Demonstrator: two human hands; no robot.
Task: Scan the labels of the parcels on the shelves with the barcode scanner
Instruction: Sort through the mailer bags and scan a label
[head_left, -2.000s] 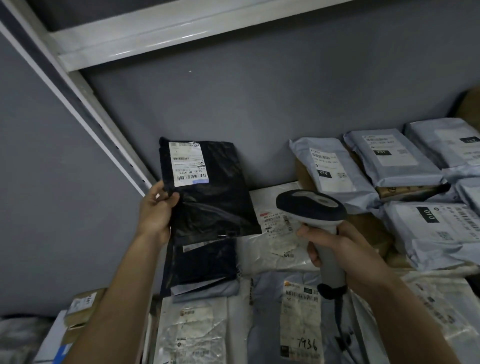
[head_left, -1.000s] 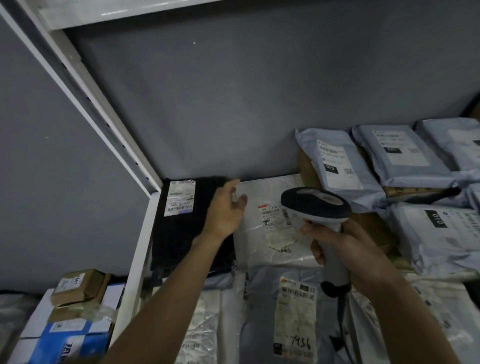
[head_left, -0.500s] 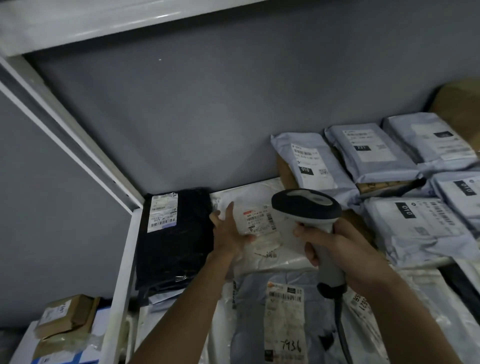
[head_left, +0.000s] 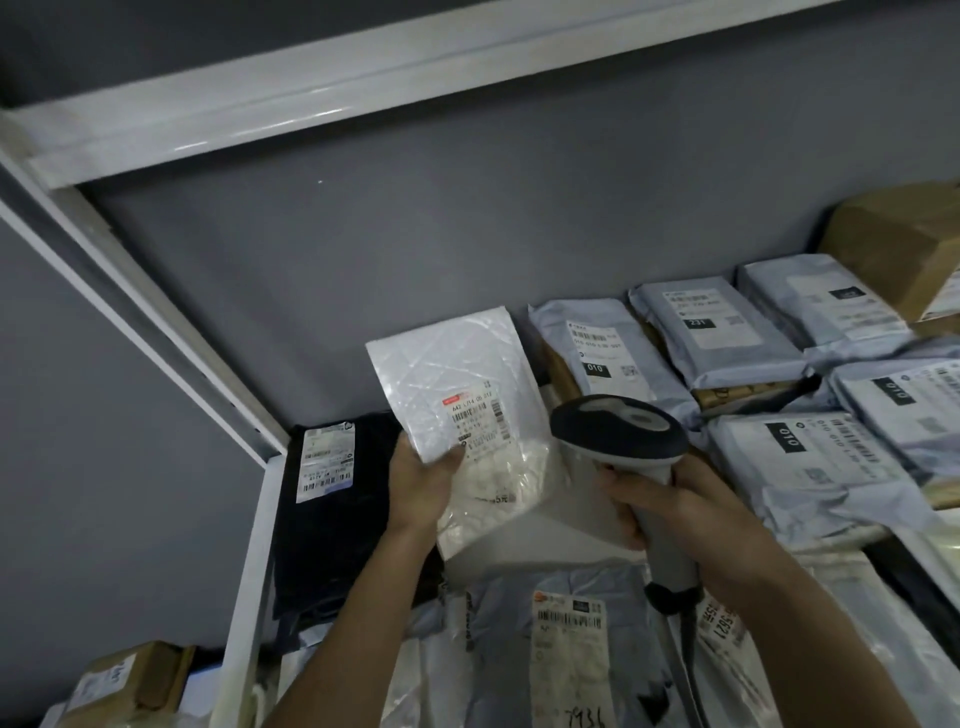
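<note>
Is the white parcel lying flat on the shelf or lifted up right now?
Lifted. The left hand grips the white parcel by its lower left edge and holds it tilted up, label facing the camera, beside the scanner.

Both hands busy, forearms reaching forward and up.
Left hand (head_left: 421, 480) pinches the white parcel (head_left: 462, 410) at its left edge; right hand (head_left: 670, 506), to that parcel's right, grips the barcode scanner (head_left: 621, 434) handle.

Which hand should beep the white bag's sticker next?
Probably the right hand: it grips the scanner beside the white parcel, whose label faces up. The left hand holds that parcel.
</note>
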